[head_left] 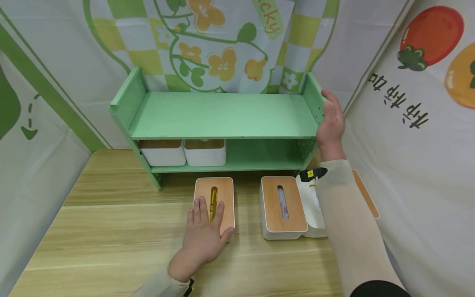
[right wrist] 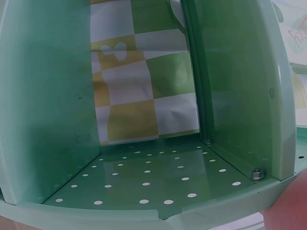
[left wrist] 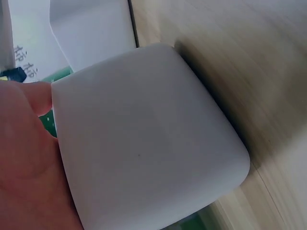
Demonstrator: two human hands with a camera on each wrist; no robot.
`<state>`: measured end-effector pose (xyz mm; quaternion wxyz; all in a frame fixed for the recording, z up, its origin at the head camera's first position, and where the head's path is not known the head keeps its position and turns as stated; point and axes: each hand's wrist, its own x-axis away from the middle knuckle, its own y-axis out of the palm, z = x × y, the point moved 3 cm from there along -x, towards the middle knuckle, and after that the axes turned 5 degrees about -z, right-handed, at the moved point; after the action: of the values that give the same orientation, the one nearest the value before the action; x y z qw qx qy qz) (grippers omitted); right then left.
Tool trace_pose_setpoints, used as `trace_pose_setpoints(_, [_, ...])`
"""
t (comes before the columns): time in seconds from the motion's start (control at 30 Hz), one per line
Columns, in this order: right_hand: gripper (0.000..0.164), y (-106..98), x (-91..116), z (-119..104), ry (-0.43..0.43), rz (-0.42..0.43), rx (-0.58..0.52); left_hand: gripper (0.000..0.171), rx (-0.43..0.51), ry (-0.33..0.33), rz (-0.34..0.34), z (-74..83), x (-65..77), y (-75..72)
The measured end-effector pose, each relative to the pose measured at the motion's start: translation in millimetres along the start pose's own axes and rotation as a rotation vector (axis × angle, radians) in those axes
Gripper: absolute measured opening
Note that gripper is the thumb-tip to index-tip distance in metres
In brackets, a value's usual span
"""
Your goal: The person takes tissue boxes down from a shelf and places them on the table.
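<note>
In the head view, my left hand (head_left: 204, 237) lies flat with spread fingers on the wood-look lid of a white box (head_left: 226, 194). Something yellow shows through the lid's slot. The left wrist view has the white end wall of this box (left wrist: 148, 143) close up, with part of the hand along its edge. My right hand (head_left: 331, 128) holds the right side panel of a green two-tier shelf (head_left: 222, 115), with a fingertip bent over the panel's edge. From the right wrist, the lower compartment's perforated side (right wrist: 144, 177) is visible, with a bit of the hand at the corner.
Two white bins (head_left: 163, 156) stand in the shelf's lower tier, on the left. Another white box with a slotted lid (head_left: 285, 202) is on the wooden table (head_left: 122, 239); a white container (head_left: 311, 206) beside it is partly behind my right forearm. Printed cloth (head_left: 371, 136) encloses the table.
</note>
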<state>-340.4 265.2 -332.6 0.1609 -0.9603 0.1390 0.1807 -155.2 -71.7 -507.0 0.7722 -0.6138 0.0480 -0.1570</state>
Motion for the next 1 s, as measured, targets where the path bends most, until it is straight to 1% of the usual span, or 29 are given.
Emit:
trace_pose_setpoints(0.2, [0.047,-0.5,-0.7,1.9,0.007,0.002,-0.004,0.076,-0.006,0.036,-0.002,18.5,-10.9,8.5])
trace_pose_setpoints(0.47, [0.047,-0.4,-2.5,4.9,0.024,-0.005,-0.004,0.078,-0.03,0.04,0.0,40.5,-18.5,14.1])
trace_pose_setpoints(0.6, [0.047,0.3,-1.3,2.2,0.011,-0.004,-0.011,0.079,-0.039,0.036,-0.009,49.7,-20.1,13.1])
trace_pose_setpoints(0.73, [0.047,1.1,-0.8,0.1,-0.009,-0.001,-0.009,0.08,-0.051,0.023,-0.033,56.6,-21.6,12.8])
trace_pose_setpoints(0.9, [0.047,0.6,-2.0,0.6,0.009,0.0,-0.01,0.079,-0.063,0.015,-0.044,63.7,-22.1,10.3])
trace_pose_setpoints(1.0, [0.047,0.2,-2.4,0.8,0.021,-0.001,-0.016,0.079,-0.086,0.014,-0.046,67.4,-22.3,8.4])
